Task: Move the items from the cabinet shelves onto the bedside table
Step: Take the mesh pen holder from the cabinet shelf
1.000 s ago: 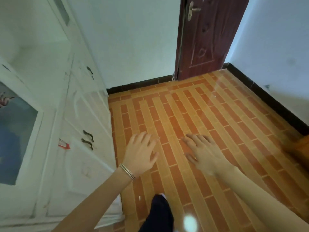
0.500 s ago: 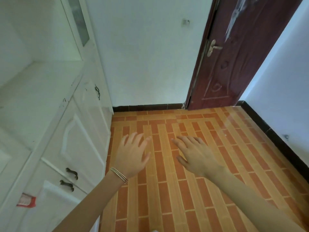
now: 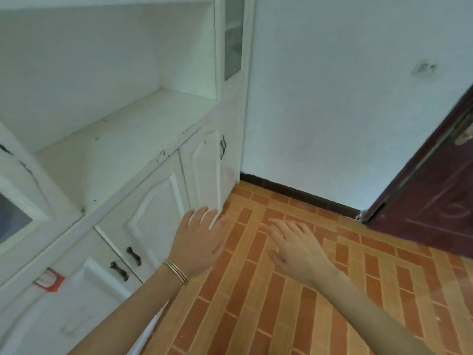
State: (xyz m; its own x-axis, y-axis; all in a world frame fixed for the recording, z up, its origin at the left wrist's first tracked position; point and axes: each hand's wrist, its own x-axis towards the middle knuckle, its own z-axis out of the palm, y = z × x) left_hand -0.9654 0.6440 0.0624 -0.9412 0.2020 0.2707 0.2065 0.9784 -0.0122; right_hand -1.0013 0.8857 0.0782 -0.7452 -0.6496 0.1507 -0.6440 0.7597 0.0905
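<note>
Sticker (image 3: 48, 279), red and white, was on the lower front of the white cabinet (image 3: 153, 201), left of your arm. Its print was too blurred to read, and nothing else legible showed.

Left grip (image 3: 198, 242): wide, fingers straight, holding nothing, out in front of the lower cabinet door (image 3: 202, 175). I couldn't tell if the fingertips touched it. Thin bangles (image 3: 176, 272) sat on that wrist.

Right grip (image 3: 297, 247): wide, fingers spread, holding nothing, over the brick-pattern floor tiles (image 3: 256, 303), just beside the left one but apart from it.

The open cabinet shelf (image 3: 115, 149) was up and left of both hands, with nothing between you and it. Which items were to move, I couldn't tell from this view.

The lower doors were closed, with dark handles (image 3: 133, 256) near your left forearm and another (image 3: 222, 147) by the cabinet's right edge. The glazed upper door (image 3: 233, 37) was above the shelf's right end; what sat behind the glass was unclear.

On the right were a dark red door (image 3: 430, 201), a wall plate (image 3: 423, 67) on the white wall and dark skirting (image 3: 294, 193) below.
</note>
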